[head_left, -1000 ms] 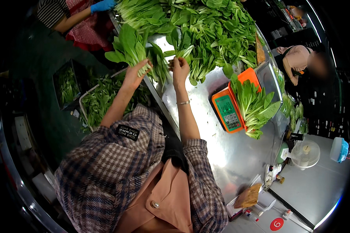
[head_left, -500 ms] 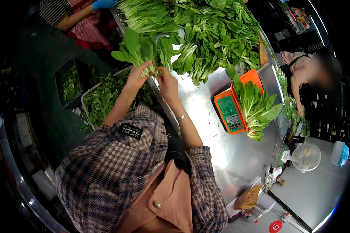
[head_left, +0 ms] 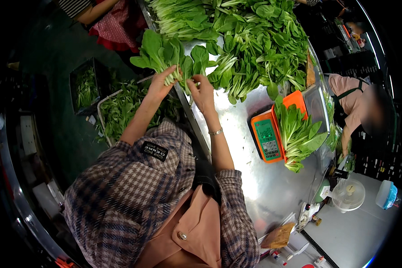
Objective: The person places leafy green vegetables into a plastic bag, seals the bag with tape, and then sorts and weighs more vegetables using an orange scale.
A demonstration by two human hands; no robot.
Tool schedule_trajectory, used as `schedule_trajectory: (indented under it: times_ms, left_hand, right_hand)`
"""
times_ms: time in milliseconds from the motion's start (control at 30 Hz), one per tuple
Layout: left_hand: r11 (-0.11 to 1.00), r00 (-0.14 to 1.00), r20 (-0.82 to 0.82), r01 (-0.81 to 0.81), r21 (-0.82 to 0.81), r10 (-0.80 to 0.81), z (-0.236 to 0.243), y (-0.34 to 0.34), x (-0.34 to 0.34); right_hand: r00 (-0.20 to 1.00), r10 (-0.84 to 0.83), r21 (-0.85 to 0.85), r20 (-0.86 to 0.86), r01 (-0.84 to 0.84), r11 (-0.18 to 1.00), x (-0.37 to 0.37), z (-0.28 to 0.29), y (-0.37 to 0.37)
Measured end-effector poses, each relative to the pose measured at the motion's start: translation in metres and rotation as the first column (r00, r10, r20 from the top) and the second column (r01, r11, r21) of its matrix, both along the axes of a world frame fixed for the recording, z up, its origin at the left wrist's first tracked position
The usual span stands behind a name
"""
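Over the near-left edge of the metal table, my left hand [head_left: 160,85] is closed round the stalks of a bunch of leafy greens [head_left: 158,52], its leaves pointing away from me. Close beside it, my right hand [head_left: 203,93] pinches the stalk ends of a smaller clump of greens [head_left: 194,62]. Some of that clump's stems are hidden by my fingers. To the right, an orange scale [head_left: 267,136] with a green display stands on the table. Another bunch of greens [head_left: 295,134] lies on its orange pan.
Heaped greens [head_left: 263,49] cover the far part of the metal table [head_left: 236,134]. Left of it stand a crate of greens [head_left: 85,89] and a basket of greens [head_left: 125,109]. A person in a red apron [head_left: 120,27] is at far left, another person [head_left: 350,94] at right, near a small fan [head_left: 348,195].
My right hand has moved slightly right, away from the left, now at the smaller clump's stalks. My left hand keeps its bunch. The whole view has shifted a little.
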State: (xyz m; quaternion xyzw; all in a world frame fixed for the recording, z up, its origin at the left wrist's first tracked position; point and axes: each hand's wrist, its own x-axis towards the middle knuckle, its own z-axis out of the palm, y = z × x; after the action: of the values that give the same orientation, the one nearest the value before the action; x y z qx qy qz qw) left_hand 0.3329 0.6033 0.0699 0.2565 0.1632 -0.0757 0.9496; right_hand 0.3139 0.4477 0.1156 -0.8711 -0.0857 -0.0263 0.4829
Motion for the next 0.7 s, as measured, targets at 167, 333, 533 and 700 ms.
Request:
schedule_trajectory:
  times_ms: [167,333,533,700]
  left_hand:
    - [0.999,0.999,-0.013,0.045,0.031,-0.044,0.017,-0.018,-0.006]
    - [0.997,0.997,0.043,0.067,0.050,-0.069,0.016,-0.023,-0.003]
    - [0.989,0.986,0.119,0.106,0.102,-0.118,0.035,-0.026,-0.006]
    - [0.962,0.975,0.142,0.133,0.238,-0.170,0.043,-0.032,-0.007]
  right_hand:
    - [0.996,0.073,-0.261,0.058,-0.055,0.964,-0.005,0.004,0.007]
    - [0.992,0.070,0.114,-0.102,-0.058,0.992,-0.009,-0.004,0.004]
    - [0.946,0.093,0.377,-0.310,0.033,0.926,-0.015,0.006,0.007]
    - [0.891,0.123,0.496,-0.438,0.125,0.859,-0.014,-0.001,-0.002]
